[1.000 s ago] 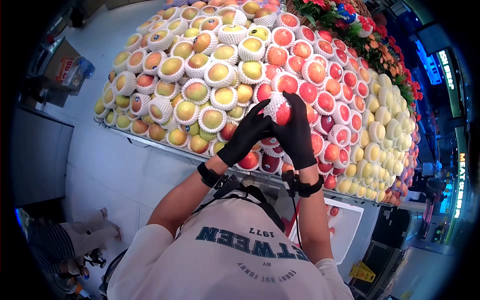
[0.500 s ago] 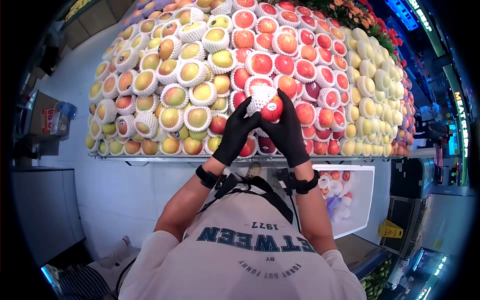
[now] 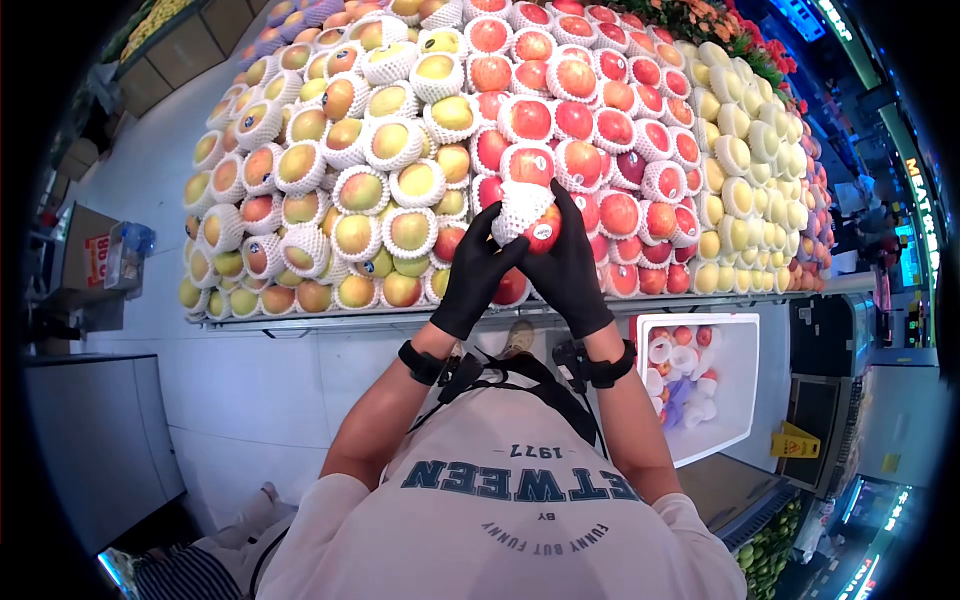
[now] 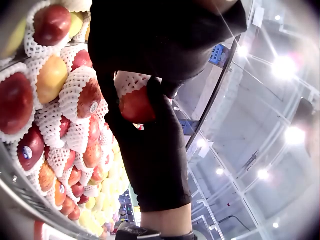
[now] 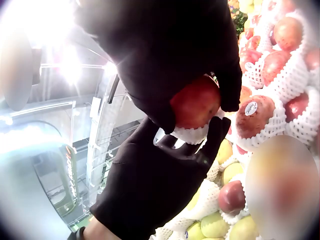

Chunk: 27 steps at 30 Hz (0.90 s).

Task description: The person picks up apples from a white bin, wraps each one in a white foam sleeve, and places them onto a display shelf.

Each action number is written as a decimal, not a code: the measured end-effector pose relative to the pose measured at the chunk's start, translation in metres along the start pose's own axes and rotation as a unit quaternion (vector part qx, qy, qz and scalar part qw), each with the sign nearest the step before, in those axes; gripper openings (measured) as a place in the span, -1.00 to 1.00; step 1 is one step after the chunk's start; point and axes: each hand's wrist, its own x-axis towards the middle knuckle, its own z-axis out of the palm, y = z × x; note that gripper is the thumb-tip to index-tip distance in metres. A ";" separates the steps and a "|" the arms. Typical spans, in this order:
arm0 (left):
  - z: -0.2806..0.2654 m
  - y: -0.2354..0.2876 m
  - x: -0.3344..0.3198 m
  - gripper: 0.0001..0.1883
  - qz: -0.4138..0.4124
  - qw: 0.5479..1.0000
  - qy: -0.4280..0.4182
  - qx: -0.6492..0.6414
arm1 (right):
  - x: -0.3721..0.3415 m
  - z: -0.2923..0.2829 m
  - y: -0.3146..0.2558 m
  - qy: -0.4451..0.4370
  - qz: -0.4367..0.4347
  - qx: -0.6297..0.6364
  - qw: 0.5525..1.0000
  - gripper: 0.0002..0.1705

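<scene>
Apples (image 3: 683, 335), loose nets (image 3: 684, 358) and a purple item (image 3: 682, 402) are gathered in a white bin (image 3: 728, 415) at near right. Beyond it, the stand (image 3: 300, 325) is piled with yellow-red fruit (image 3: 355, 235) at left, netted red apples (image 3: 575, 120) at centre and pale yellow fruit (image 3: 737, 195) at right.

Above the stand's near edge, a sticker-marked apple (image 3: 541, 236) is gripped between two black-gloved hands, its left side covered by a white foam net (image 3: 521, 208). The netted side is held in the curled fingers of the left hand (image 3: 482, 272); the bare red side is clasped by the right hand (image 3: 566, 268). Part of the pile is blocked from sight by both hands.

A yellow sign (image 3: 795, 441) is seen at right, a carton (image 3: 85, 245) at left, and flowers (image 3: 728, 38) at far right.
</scene>
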 end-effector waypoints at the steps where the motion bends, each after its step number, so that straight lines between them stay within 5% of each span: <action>1: -0.002 -0.002 -0.001 -0.39 0.004 1.000 0.003 0.012 | -0.003 0.003 0.005 0.007 -0.011 -0.011 1.000 0.08; 12: -0.012 -0.004 -0.005 -0.54 -0.039 0.996 0.067 -0.051 | -0.010 0.001 -0.017 -0.020 -0.015 -0.075 0.997 0.01; 15: -0.019 -0.020 -0.001 -0.56 -0.013 0.997 0.076 0.010 | -0.010 -0.004 -0.019 -0.053 -0.065 -0.089 0.993 -0.03; 18: -0.022 -0.028 0.000 -0.62 0.033 0.986 0.116 0.114 | -0.023 -0.009 -0.004 -0.100 -0.003 -0.093 0.991 -0.09; 27: -0.027 -0.035 0.001 -0.58 0.002 0.993 0.115 -0.024 | -0.044 -0.026 0.011 -0.017 -0.003 -0.141 0.990 -0.18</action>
